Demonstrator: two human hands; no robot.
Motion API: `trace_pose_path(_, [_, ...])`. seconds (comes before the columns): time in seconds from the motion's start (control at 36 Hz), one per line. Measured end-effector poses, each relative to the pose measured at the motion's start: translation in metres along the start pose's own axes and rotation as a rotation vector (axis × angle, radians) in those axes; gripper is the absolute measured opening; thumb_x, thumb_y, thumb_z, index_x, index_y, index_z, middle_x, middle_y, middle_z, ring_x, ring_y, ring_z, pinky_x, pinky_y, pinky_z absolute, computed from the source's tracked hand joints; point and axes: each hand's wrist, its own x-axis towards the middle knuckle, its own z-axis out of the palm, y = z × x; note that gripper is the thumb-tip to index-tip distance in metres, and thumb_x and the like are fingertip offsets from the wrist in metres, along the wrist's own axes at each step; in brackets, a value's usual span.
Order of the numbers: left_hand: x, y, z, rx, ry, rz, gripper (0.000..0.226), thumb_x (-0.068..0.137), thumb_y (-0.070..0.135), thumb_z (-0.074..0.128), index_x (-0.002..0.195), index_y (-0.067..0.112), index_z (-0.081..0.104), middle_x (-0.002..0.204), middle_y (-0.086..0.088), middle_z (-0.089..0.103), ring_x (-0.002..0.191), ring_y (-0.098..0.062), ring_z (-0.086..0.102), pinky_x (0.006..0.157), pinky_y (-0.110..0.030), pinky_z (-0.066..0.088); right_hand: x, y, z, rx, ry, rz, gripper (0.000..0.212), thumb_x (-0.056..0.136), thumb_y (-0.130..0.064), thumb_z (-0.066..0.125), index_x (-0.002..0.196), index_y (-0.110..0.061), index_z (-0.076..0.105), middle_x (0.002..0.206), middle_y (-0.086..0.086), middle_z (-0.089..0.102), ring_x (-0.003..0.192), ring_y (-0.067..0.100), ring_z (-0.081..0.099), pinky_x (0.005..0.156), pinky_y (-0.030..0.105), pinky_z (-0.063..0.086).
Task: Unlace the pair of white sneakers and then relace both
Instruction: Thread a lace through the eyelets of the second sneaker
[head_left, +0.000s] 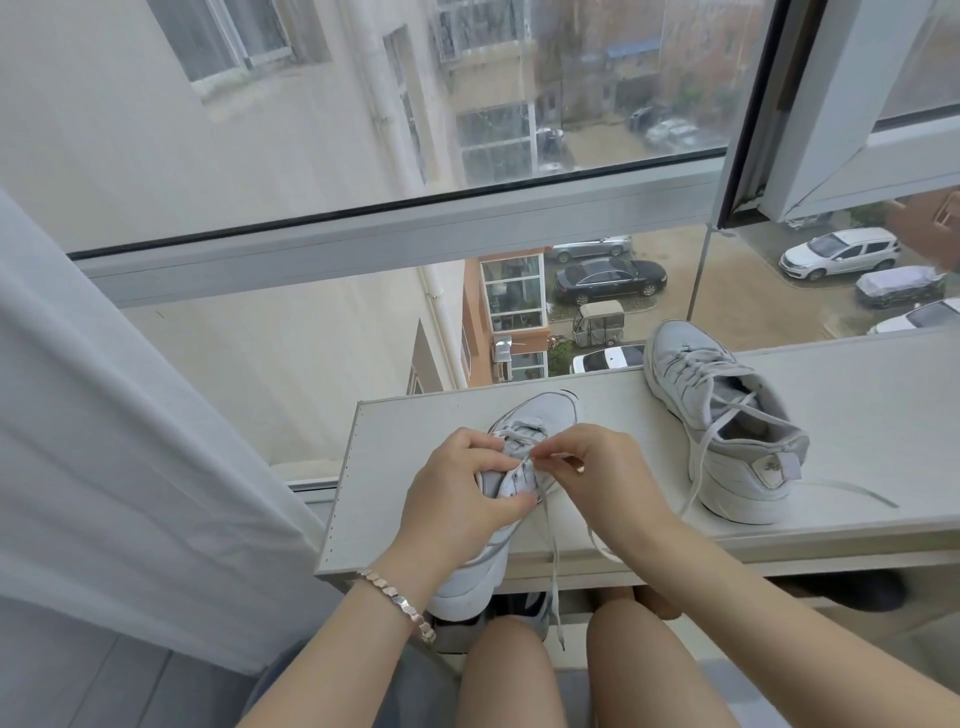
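A white sneaker lies on the white shelf in front of me, toe pointing away, heel hanging over the near edge. My left hand grips its upper near the eyelets. My right hand pinches the white lace at the top eyelets; loose lace ends dangle below the shelf edge. The second white sneaker stands to the right on the shelf, laced loosely, its lace ends trailing on the surface.
A large window rises right behind the shelf, with an open sash at the upper right. A white sheer curtain hangs at the left. My knees sit under the shelf's near edge, beside dark shoes on the floor.
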Motion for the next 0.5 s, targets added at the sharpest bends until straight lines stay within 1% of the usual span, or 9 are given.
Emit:
trace_pose_path(0.06, [0.000,0.000,0.001,-0.003,0.007,0.002,0.029,0.068,0.032,0.080,0.095,0.026,0.071,0.100,0.026,0.050,0.098,0.007,0.049,0.071,0.003,0.032,-0.005,-0.002,0.001,-0.021,0.018,-0.038,0.015,0.083,-0.006,0.067,0.094,-0.011,0.074,0.090,0.003,0.070,0.079,0.012,0.061,0.074,0.013,0.045])
trace_pose_path(0.08, [0.001,0.000,0.001,-0.004,0.010,0.004,0.029,0.068,0.032,0.080,0.095,0.025,0.072,0.100,0.026,0.050,0.098,0.006,0.050,0.072,0.001,0.033,-0.007,-0.003,0.002,-0.020,0.027,-0.055,0.016,0.083,-0.005,0.066,0.096,-0.011,0.074,0.090,0.003,0.071,0.082,0.013,0.062,0.078,0.017,0.046])
trace_pose_path(0.17, [0.002,0.000,0.002,-0.009,0.008,0.006,0.032,0.068,0.032,0.080,0.098,0.023,0.072,0.100,0.024,0.051,0.099,0.004,0.052,0.077,-0.008,0.038,-0.012,-0.008,0.005,-0.007,0.051,-0.120,0.019,0.084,0.000,0.063,0.097,-0.010,0.073,0.093,0.004,0.071,0.087,0.015,0.063,0.080,0.017,0.044])
trace_pose_path(0.25, [0.001,0.000,0.002,-0.010,0.000,0.005,0.033,0.068,0.031,0.080,0.098,0.022,0.072,0.101,0.024,0.051,0.100,0.001,0.053,0.082,-0.015,0.042,-0.007,-0.009,0.003,-0.006,-0.039,-0.162,0.021,0.085,0.000,0.062,0.099,-0.010,0.073,0.095,0.006,0.067,0.087,0.016,0.061,0.081,0.019,0.045])
trace_pose_path(0.28, [0.001,-0.001,0.002,-0.010,0.002,0.006,0.032,0.068,0.031,0.080,0.098,0.022,0.072,0.100,0.024,0.050,0.100,0.001,0.053,0.081,-0.014,0.042,-0.005,-0.008,0.001,-0.004,-0.086,-0.163,0.021,0.085,-0.001,0.062,0.100,-0.011,0.073,0.096,0.006,0.065,0.086,0.015,0.060,0.081,0.017,0.044])
trace_pose_path(0.33, [0.001,-0.001,0.002,-0.012,0.006,0.008,0.032,0.067,0.032,0.081,0.097,0.022,0.072,0.100,0.024,0.050,0.099,0.002,0.053,0.077,-0.007,0.038,0.001,-0.007,-0.005,-0.015,-0.169,-0.172,0.020,0.084,-0.004,0.064,0.100,-0.012,0.074,0.095,0.005,0.064,0.082,0.010,0.056,0.078,0.009,0.040])
trace_pose_path(0.36, [0.001,-0.001,0.002,-0.010,0.006,0.006,0.033,0.067,0.032,0.081,0.097,0.022,0.072,0.101,0.025,0.050,0.099,0.002,0.052,0.074,-0.003,0.036,0.004,-0.006,-0.008,-0.043,-0.206,-0.186,0.019,0.084,-0.006,0.066,0.099,-0.013,0.074,0.095,0.005,0.064,0.081,0.010,0.055,0.077,0.008,0.039])
trace_pose_path(0.42, [0.002,-0.002,0.002,0.003,0.006,0.000,0.035,0.066,0.033,0.081,0.098,0.022,0.072,0.103,0.025,0.050,0.097,0.004,0.051,0.071,0.002,0.032,0.010,-0.006,-0.012,-0.125,-0.271,-0.215,0.018,0.084,-0.010,0.066,0.099,-0.014,0.074,0.097,0.004,0.063,0.084,0.014,0.057,0.078,0.015,0.040])
trace_pose_path(0.5, [0.003,-0.002,0.001,0.012,0.015,0.008,0.038,0.065,0.033,0.082,0.099,0.021,0.071,0.104,0.025,0.051,0.096,0.005,0.051,0.070,0.002,0.033,0.017,-0.012,-0.014,-0.246,-0.295,-0.268,0.016,0.085,-0.016,0.064,0.096,-0.018,0.075,0.096,0.000,0.063,0.086,0.018,0.060,0.074,0.025,0.043])
